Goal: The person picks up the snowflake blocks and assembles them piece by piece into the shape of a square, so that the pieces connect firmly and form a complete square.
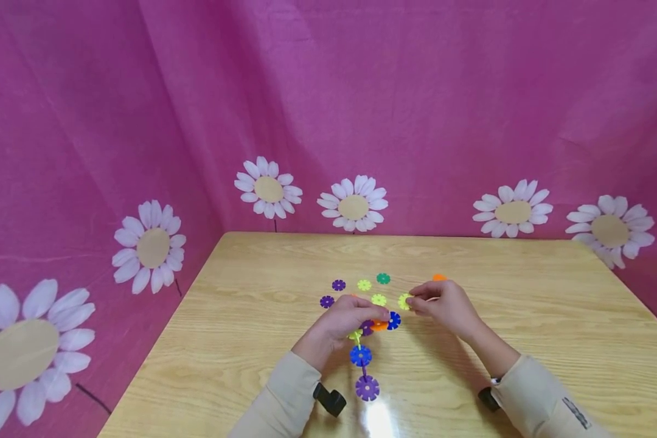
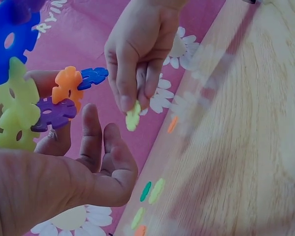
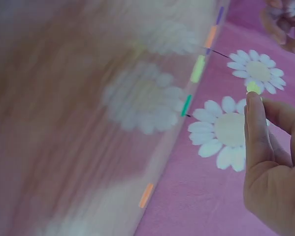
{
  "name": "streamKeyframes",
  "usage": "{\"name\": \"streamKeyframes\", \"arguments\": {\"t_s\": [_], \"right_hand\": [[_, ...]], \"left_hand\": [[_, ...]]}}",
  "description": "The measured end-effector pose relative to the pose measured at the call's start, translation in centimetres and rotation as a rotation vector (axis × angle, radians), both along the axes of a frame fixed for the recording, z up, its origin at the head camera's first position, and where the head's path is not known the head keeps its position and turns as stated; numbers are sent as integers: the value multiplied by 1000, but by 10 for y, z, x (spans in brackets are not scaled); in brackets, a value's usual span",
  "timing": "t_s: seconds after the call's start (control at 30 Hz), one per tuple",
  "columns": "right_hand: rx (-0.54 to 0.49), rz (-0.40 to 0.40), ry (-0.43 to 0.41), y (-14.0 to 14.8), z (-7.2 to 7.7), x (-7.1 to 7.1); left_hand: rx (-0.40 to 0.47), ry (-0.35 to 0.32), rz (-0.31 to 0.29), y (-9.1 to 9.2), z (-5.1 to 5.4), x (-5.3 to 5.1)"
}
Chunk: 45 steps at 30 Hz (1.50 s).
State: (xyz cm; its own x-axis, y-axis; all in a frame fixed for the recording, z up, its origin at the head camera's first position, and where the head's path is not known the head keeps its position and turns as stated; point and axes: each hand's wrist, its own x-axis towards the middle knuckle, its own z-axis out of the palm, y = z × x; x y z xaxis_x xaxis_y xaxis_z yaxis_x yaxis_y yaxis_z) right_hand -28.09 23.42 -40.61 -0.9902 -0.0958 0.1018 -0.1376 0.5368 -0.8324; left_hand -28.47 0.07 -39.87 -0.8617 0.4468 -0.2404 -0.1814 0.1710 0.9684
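Observation:
My left hand [image 1: 346, 319] holds a chain of slotted plastic interlocking discs [image 1: 361, 356] above the table. Blue, purple, yellow-green and orange discs are joined in it, with a purple disc [image 1: 367, 388] at the near end. On its right side, an orange disc [image 2: 68, 84] carries a blue disc [image 2: 94, 77], seen in the left wrist view. My right hand [image 1: 448, 306] pinches a single yellow-green disc [image 1: 404, 301] by its edge, apart from the chain. In the right wrist view, the fingers hide most of that disc [image 3: 253, 87].
Loose discs lie on the wooden table [image 1: 525, 292] beyond the hands: two purple [image 1: 338, 285], two yellow-green [image 1: 364, 285], a green [image 1: 383, 278] and an orange [image 1: 440, 277]. Another orange one is partly behind the left hand. A pink flowered cloth [image 1: 416, 121] stands behind the table.

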Motion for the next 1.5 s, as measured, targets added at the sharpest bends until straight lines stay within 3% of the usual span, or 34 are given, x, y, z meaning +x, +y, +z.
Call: {"name": "streamKeyframes", "arguments": {"t_s": [0.4, 0.57, 1.07, 1.5], "right_hand": [[-258, 41, -141, -9, 22, 32], [-333, 66, -198, -13, 24, 40], [-405, 117, -252, -14, 23, 41], [-515, 137, -332, -15, 18, 42]], "left_hand": [[-9, 39, 34, -1, -2, -3], [-29, 12, 26, -2, 0, 0], [-29, 39, 2, -2, -2, -1], [58, 27, -18, 0, -4, 0]]}}
